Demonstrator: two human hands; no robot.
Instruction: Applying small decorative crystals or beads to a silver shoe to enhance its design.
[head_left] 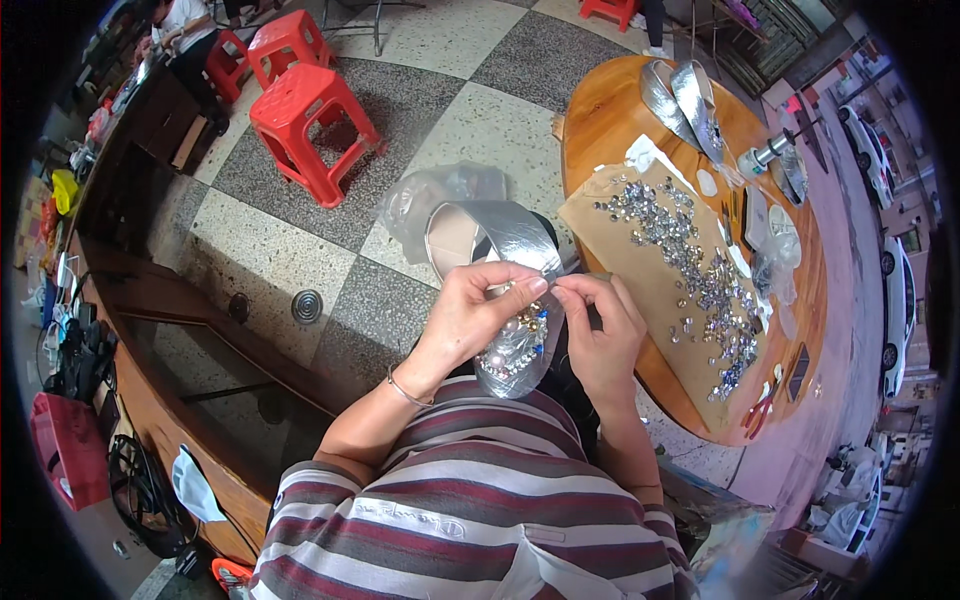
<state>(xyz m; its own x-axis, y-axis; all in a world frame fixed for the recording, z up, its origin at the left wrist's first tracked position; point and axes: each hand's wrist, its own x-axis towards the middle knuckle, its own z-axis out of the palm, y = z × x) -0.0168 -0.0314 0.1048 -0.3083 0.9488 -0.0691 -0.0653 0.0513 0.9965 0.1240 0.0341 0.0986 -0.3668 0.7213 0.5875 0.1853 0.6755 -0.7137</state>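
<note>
A silver shoe upper (515,228) with a beige lining lies over my lap. Its near end (515,370) carries a cluster of gold, blue, clear and pearly stones. The fingers of my left hand (470,310) are closed on the upper's edge, thumb on top. My right hand (603,325) pinches close beside the left fingertips, at the upper's right edge. Whatever is between the right fingertips is too small to make out. Part of the decorated surface is hidden behind my left hand.
On the right, a wooden table (600,130) holds brown paper (660,310) scattered with rhinestones (650,215), more silver shoe pieces (690,100) and red-handled pliers (762,410). A clear plastic bag (430,200) lies beyond my lap. Red stools (310,125) and a wooden counter (160,400) stand left.
</note>
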